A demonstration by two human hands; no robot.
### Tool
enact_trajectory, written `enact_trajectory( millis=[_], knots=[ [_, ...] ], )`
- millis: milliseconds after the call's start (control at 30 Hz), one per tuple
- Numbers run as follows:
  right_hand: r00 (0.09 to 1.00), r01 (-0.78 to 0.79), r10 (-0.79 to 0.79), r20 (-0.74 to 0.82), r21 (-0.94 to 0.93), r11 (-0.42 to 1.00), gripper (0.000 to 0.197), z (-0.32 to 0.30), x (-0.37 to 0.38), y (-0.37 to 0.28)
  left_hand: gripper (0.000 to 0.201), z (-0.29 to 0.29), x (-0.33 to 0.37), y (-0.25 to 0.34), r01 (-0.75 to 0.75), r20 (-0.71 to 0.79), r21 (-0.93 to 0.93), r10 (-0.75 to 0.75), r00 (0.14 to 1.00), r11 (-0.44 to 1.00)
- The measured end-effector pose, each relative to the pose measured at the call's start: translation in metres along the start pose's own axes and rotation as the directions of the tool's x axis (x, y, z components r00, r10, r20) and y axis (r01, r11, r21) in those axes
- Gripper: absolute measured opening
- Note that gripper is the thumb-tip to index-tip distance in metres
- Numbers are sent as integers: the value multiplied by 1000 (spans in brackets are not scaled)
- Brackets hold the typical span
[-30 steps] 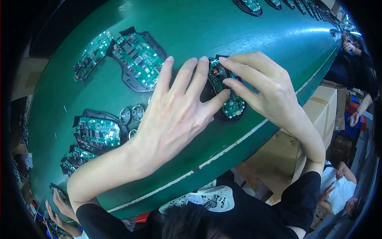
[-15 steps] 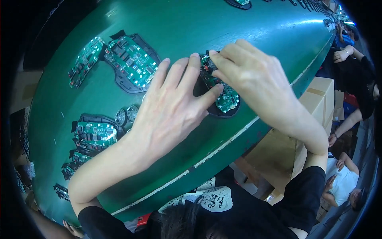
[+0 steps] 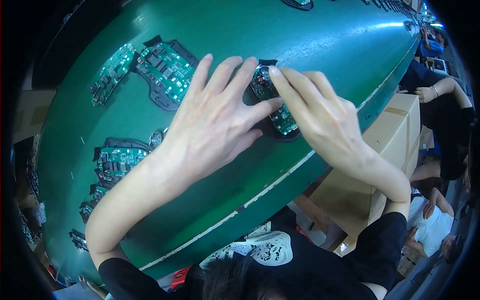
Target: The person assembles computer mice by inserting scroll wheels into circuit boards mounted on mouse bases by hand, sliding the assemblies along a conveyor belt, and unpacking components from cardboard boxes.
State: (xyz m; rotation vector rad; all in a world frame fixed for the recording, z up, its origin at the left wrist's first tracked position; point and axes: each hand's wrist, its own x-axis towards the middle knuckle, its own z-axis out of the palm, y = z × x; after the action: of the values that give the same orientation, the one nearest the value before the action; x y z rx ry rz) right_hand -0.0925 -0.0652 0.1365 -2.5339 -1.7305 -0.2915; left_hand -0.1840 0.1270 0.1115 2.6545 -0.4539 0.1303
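A green circuit board (image 3: 283, 121) in a dark plastic housing lies on the bench between my hands. My left hand (image 3: 212, 112) is spread over its left side; the thumb presses on the middle of the board and the index fingertip is beside its far end. My right hand (image 3: 325, 110) has its fingers drawn together at the far end, the fingertips on a small round part (image 3: 263, 75) with a shiny rim. The fingers partly hide that part and the board's right side. Left of my left hand, a clear wheel-shaped part (image 3: 156, 139) lies partly behind my forearm.
On the green bench (image 3: 220, 25), a housing with a board (image 3: 167, 72) and a bare board (image 3: 112, 75) lie far left. Nearer left are another board in its housing (image 3: 120, 159) and smaller assemblies. Beyond the bench edge stand a cardboard box (image 3: 395, 130) and other people.
My right hand has come slightly nearer and its fingers have straightened onto the board's far end, where the round part now shows. My left hand stays spread in nearly the same place.
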Motion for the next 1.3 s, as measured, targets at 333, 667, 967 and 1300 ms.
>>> enact_trajectory(
  millis=[333,667,967,1300],
  knots=[
    [972,-225,126,199,624,749,19,-12,-45,27,69,-11,-17,53,86,203,371,-171,964,925],
    [952,-301,184,245,641,706,24,1,-37,26,70,-7,-9,46,25,243,400,-132,961,916],
    [975,-221,151,165,619,753,18,7,-37,28,72,-5,-4,44,-17,246,414,-94,965,910],
    [974,-222,118,192,729,648,25,-1,-46,51,70,-3,-2,41,-24,261,400,-89,961,916]
  ],
)
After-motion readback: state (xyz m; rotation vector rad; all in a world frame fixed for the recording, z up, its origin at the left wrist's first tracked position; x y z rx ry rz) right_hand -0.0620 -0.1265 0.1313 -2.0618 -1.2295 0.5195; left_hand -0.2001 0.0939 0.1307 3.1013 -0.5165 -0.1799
